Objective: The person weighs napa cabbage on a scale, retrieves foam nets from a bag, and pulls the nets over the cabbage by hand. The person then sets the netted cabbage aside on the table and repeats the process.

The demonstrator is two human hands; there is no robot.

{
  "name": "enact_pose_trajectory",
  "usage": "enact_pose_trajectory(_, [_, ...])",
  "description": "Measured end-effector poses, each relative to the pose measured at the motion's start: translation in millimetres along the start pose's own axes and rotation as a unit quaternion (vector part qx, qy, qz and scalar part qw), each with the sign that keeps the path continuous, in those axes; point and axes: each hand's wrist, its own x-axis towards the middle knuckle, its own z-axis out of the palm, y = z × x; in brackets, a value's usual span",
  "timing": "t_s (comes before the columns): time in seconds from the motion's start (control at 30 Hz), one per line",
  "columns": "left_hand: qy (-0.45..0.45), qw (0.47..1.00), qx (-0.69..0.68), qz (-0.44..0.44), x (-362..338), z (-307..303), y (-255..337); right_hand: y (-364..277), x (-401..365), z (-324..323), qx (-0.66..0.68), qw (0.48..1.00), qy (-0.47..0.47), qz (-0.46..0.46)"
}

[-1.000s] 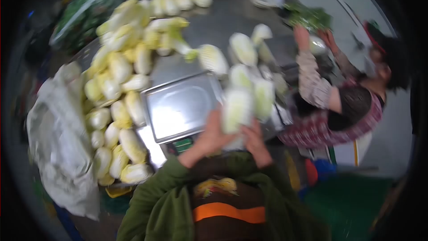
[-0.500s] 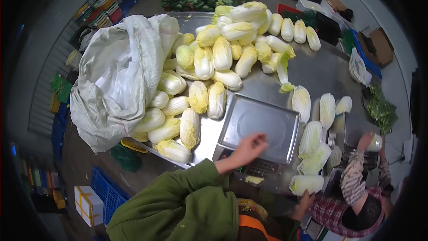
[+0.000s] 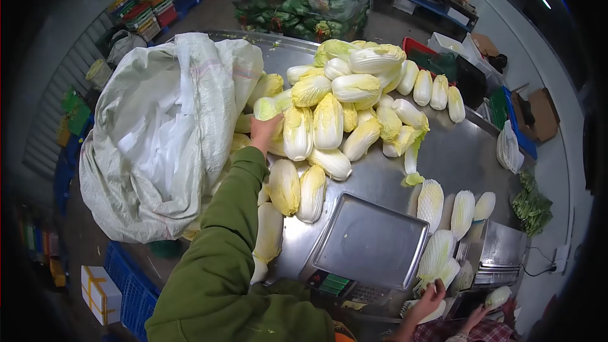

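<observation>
My left hand reaches far over the table in a green sleeve. Its fingers close on the end of a pale yellow-green napa cabbage at the left of the pile. Low on the right, my right hand has its fingers bent against a napa cabbage in white foam netting, partly hidden by the hand. Just above it lie other netted cabbages. Between my hands stands a scale with a bare metal pan.
A large white woven sack lies open on the left of the metal table. A co-worker's hand holds a cabbage at the lower right. Beyond the table sits a wrapped stack of green produce. A blue crate stands on the floor.
My left hand has moved from over the scale pan up and left to the cabbage pile. My right hand stays by the netted cabbages. The view has shifted.
</observation>
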Motion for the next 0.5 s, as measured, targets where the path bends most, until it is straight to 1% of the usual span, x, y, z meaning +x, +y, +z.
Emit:
enact_pose_trajectory(0.03, [-0.001, 1.0, -0.001, -0.003, -1, -1, 0, -5, -6, 17, 0.004, 0.998, -0.057, 0.004])
enact_pose_trajectory(0.07, [-0.03, 0.989, -0.143, -0.029, -4, -2, -1, -11, -14, 35, 0.001, 0.998, -0.058, 0.002])
enact_pose_trajectory(0.1, [-0.057, 0.956, -0.283, -0.054, -12, -5, -1, -17, -23, 53, 0.015, 0.991, -0.134, 0.014])
enact_pose_trajectory(0.13, [-0.055, 0.955, -0.285, -0.057, -34, -21, 7, -24, -31, 69, 0.027, 0.977, -0.21, 0.024])
enact_pose_trajectory(0.17, [-0.139, 0.917, -0.364, -0.08, -69, -47, 19, -33, -38, 85, 0.025, 0.976, -0.215, 0.021])
enact_pose_trajectory(0.2, [-0.217, 0.866, -0.438, -0.102, -96, -63, 16, -42, -46, 100, 0.029, 0.954, -0.291, 0.064])
enact_pose_trajectory(0.23, [-0.234, 0.849, -0.474, -0.012, -112, -63, -7, -50, -54, 115, 0.03, 0.922, -0.369, 0.108])
enact_pose_trajectory(0.27, [-0.267, 0.835, -0.481, 0.027, -140, -76, -14, -65, -65, 132, 0.026, 0.916, -0.385, 0.107])
enact_pose_trajectory(0.3, [-0.287, 0.847, -0.444, 0.047, -163, -81, -30, -81, -78, 149, 0.093, 0.891, -0.427, 0.123])
enact_pose_trajectory(0.33, [-0.315, 0.886, -0.333, 0.07, -194, -100, -30, -89, -89, 161, 0.158, 0.857, -0.469, 0.143])
enact_pose_trajectory(0.37, [-0.286, 0.919, -0.223, 0.152, -221, -89, -61, -90, -96, 169, 0.154, 0.844, -0.492, 0.147])
enact_pose_trajectory(0.4, [-0.408, 0.873, -0.188, 0.189, -254, -125, -35, -89, -101, 178, 0.268, 0.798, -0.501, 0.202])
enact_pose_trajectory(0.43, [-0.519, 0.811, -0.21, 0.171, -272, -137, -34, -87, -104, 186, 0.376, 0.739, -0.496, 0.257])
enact_pose_trajectory(0.47, [-0.62, 0.75, -0.194, 0.122, -281, -152, -30, -74, -104, 191, 0.366, 0.77, -0.481, 0.205])
enact_pose_trajectory(0.5, [-0.612, 0.756, -0.198, 0.121, -278, -163, -31, -69, -92, 182, 0.359, 0.741, -0.424, 0.377])
